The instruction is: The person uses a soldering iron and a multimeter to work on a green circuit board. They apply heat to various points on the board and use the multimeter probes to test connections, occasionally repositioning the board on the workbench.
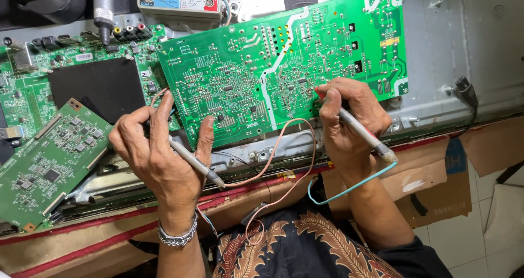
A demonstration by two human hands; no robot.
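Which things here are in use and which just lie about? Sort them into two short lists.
In use: left hand with grey probe; right hand with second probe; large green board; meter.
Lying about: small green board; black plug; cardboard.

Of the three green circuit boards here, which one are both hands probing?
The large middle board, tilted with its solder side up. The left hand and right hand each hold a probe there; the other boards lie further left.

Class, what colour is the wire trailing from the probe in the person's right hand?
Light blue-green wire, seen in the head view.
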